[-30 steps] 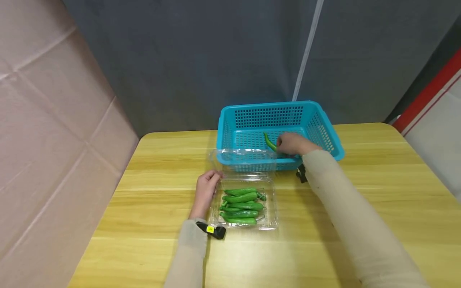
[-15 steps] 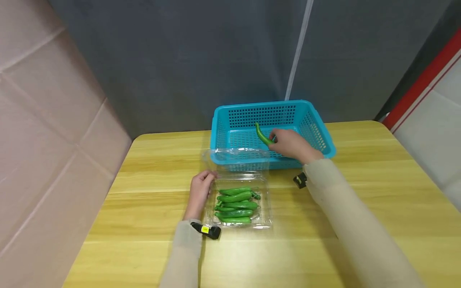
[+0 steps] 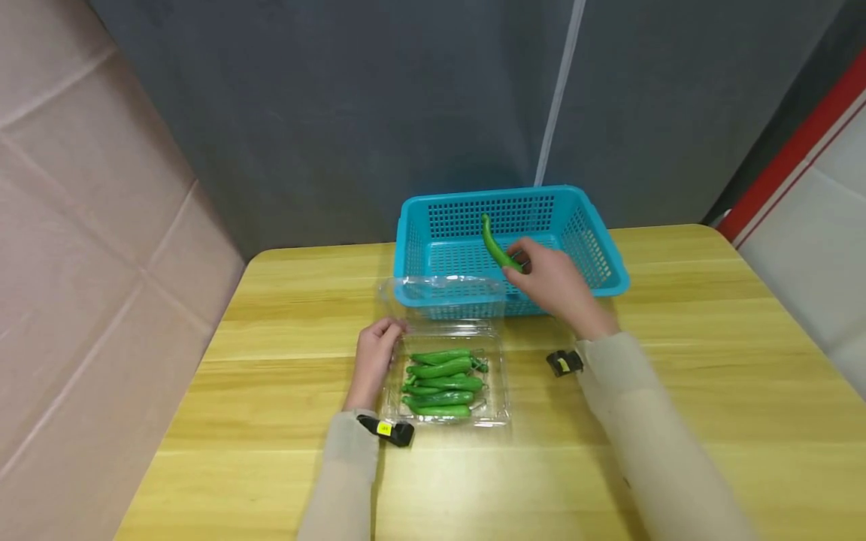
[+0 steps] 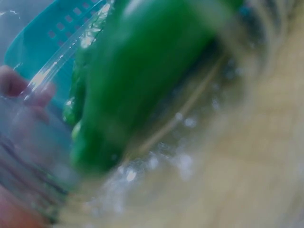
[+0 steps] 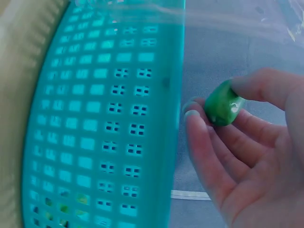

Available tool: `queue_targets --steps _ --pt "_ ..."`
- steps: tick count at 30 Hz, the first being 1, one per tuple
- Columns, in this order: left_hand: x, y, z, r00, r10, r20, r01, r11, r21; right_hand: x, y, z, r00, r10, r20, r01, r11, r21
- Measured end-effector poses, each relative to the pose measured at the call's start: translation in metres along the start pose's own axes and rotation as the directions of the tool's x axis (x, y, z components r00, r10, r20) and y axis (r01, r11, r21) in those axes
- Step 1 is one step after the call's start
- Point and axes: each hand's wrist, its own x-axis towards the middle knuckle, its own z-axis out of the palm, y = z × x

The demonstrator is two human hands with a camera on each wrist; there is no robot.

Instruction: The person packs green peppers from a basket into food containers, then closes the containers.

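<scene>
My right hand (image 3: 558, 285) pinches a long green chili pepper (image 3: 494, 246) between thumb and fingers, above the blue plastic basket (image 3: 617, 291). In the right wrist view the rounded end of that pepper (image 5: 223, 104) shows at the thumb, beyond the basket's rim. With its fingertips my left hand (image 3: 375, 357) pinches the left edge of a clear plastic clamshell box (image 3: 499, 415) near the hinge. Several green chili peppers (image 3: 443, 385) lie side by side in the box's base. One pepper (image 4: 147, 61) looms large and blurred in the left wrist view.
The box's raised clear lid (image 3: 443, 293) overlaps the basket's front wall. All of it stands on a wooden table (image 3: 271, 421), with a dark grey curtain (image 3: 338, 135) behind and a pale wall (image 3: 81, 263) at left. Yellow-green bits (image 5: 64, 207) show through the basket's holes.
My right hand has lifted the chili pepper up from the basket's floor, and the pepper now stands more upright. The left hand keeps its grip on the box edge.
</scene>
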Motion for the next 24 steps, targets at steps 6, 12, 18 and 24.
queue_targets --steps 6,12,18,24 --pt "0.001 0.0 0.0 1.0 -0.011 0.005 0.011 1.0 0.015 -0.013 0.004 0.008 0.999 -0.001 -0.052 0.004 0.998 0.061" --pt "0.001 0.0 0.0 1.0 -0.012 -0.001 0.012 1.0 0.015 -0.024 0.007 0.015 0.983 0.004 -0.183 0.021 0.991 0.135" --pt "0.002 -0.002 0.0 1.0 -0.013 -0.009 0.013 1.0 0.005 -0.035 0.002 0.022 0.962 0.0 -0.273 0.055 0.979 0.196" --pt "0.01 -0.018 -0.001 1.0 -0.022 -0.02 0.022 1.0 0.001 -0.042 0.001 0.027 0.936 0.012 -0.352 0.088 0.959 0.268"
